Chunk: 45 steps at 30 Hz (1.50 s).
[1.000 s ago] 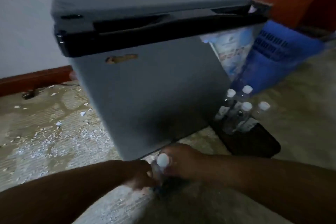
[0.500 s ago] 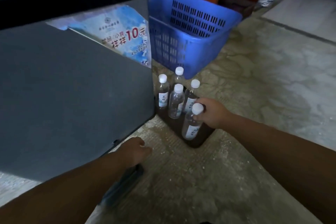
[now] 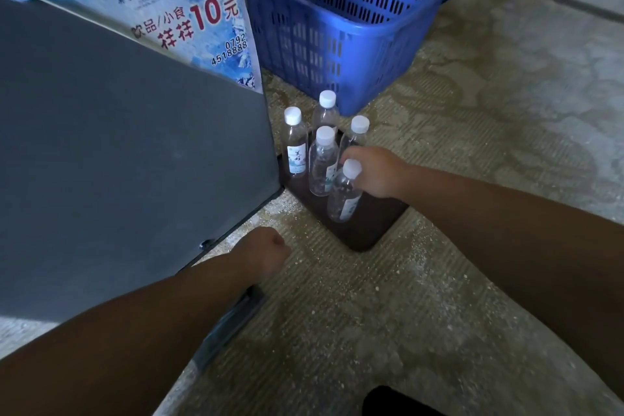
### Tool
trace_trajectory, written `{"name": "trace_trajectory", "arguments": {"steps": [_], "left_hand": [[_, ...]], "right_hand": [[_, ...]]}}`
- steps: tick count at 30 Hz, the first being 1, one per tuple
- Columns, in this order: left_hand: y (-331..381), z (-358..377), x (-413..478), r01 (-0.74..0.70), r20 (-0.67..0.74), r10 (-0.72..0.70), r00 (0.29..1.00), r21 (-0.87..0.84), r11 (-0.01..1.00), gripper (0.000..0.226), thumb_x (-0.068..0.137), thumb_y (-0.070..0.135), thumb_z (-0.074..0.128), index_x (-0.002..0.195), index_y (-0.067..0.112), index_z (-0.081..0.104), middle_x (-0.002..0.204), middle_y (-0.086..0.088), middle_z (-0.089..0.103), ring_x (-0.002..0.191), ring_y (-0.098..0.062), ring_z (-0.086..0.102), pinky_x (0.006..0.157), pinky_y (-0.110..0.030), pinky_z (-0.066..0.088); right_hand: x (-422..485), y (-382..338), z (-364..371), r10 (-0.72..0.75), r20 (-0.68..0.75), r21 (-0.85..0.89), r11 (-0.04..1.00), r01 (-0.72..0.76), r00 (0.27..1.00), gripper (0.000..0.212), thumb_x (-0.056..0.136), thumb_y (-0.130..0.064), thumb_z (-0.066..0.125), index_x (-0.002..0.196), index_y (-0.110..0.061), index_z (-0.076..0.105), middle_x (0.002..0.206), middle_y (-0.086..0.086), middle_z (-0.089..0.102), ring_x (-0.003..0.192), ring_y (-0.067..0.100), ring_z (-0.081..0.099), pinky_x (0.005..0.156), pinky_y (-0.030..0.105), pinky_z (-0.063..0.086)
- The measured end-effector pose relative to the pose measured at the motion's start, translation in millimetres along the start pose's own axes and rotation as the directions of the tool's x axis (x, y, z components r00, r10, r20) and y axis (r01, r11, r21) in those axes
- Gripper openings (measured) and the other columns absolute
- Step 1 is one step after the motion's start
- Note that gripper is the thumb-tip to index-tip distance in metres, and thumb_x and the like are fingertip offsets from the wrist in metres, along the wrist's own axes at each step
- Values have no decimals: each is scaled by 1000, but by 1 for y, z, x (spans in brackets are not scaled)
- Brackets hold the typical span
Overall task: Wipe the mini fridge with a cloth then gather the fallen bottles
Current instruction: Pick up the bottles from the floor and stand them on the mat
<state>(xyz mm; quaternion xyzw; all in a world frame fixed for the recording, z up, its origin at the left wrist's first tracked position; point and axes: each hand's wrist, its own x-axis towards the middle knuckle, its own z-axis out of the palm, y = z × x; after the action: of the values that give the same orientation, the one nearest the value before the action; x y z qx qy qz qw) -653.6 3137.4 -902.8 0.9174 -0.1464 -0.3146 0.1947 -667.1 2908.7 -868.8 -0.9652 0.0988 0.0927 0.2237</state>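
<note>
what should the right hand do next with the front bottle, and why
Probably let go of it and draw back. The right hand grips the front bottle near its cap, and that bottle seems to stand on the dark tray beside the four other bottles, all upright, so it looks placed.

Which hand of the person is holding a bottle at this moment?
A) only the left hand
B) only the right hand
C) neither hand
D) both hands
B: the right hand curls round the neck of the nearest bottle, while the left hand is a fist by the mini fridge corner, touching no bottle.
</note>
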Motion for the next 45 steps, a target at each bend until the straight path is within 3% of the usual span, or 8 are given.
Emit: {"name": "trace_trajectory", "arguments": {"steps": [11,15,19,25,28,34,39,45], "left_hand": [[-42,-27,1,-12,41,8,999,90,996,19,91,22,46,85,7,56,80,-8,52,71,-9,46,52,-17,30],[-75,-43,-9,-6,-11,6,1000,16,1000,18,90,25,52,79,12,57,99,-3,51,86,-9,48,72,-16,33],[-137,-52,-35,26,87,-40,995,154,988,31,90,36,55,114,18,62,129,-2,55,118,-18,51,96,-22,37],[-250,-76,-93,215,381,-341,859,336,917,45,92,39,52,129,13,54,132,-6,57,95,-8,49,68,-15,39],[-318,-95,-119,341,243,-442,863,363,867,44,89,37,55,126,11,57,118,-5,64,91,-9,49,60,-9,39],[-408,-121,-146,537,-186,-506,842,210,817,59,82,40,58,137,26,40,143,0,43,131,-23,41,101,-36,41],[-476,-147,-139,523,-124,-511,850,88,848,103,71,61,66,148,36,3,157,-1,-17,143,-36,-13,111,-61,8],[-530,-137,-120,549,-53,-547,836,29,836,140,52,69,72,142,29,-27,146,-9,-39,138,-40,-24,110,-64,1]], "right_hand": [[-5,-19,-13,-75,-162,-236,971,35,984,59,74,-26,67,130,-23,49,120,6,58,109,29,55,86,38,48],[-17,-56,-5,-244,-355,-321,938,127,903,39,76,-20,67,114,-9,61,107,13,61,101,33,54,82,39,45],[-24,-103,29,-412,-134,-355,869,344,901,37,79,-26,62,113,-11,61,109,12,60,104,32,55,87,39,46],[-28,-192,92,-444,260,-375,772,513,858,41,87,-36,52,125,-23,51,127,5,52,119,24,47,96,31,40],[-35,-254,130,-475,468,-313,699,643,745,34,84,-34,51,114,-19,56,120,7,57,114,26,51,90,30,41],[-51,-375,201,-522,683,-144,589,795,511,20,81,-29,56,90,-12,55,98,15,57,96,31,55,71,29,36],[-33,-467,250,-456,625,-186,702,687,634,28,88,-22,57,110,-5,56,112,14,54,102,32,55,87,44,50],[26,-513,287,-307,456,-299,831,469,835,33,85,-14,54,118,-13,56,125,10,50,111,28,53,74,30,45]]}}
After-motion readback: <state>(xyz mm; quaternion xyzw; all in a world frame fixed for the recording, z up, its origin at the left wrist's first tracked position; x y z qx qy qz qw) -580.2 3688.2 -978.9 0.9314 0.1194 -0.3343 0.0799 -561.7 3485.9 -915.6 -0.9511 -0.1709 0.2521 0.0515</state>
